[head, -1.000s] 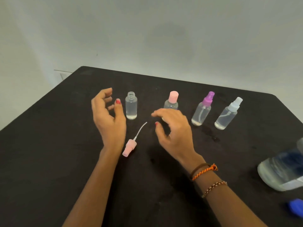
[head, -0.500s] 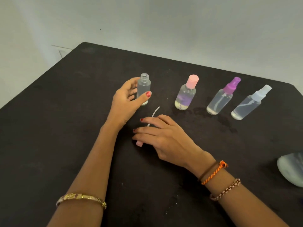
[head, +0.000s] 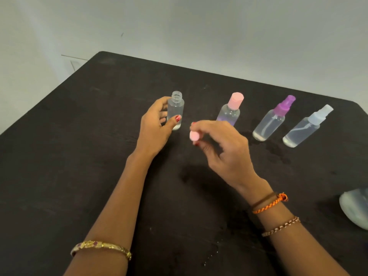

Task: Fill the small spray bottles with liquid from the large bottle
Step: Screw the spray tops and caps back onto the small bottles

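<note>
On table: four small bottles.

Table: everything rests on it.
Row of four small bottles: runs left to right across the far half.
Open bottle: leftmost, upright, inside the left hand.
Capped bottle: next right, behind the right hand.
Two spray bottles: farther right, side by side.
Spray cap: in the right hand's fingertips, just right of the open bottle, above the table.
Large bottle: near right edge, partly cut off.
</note>
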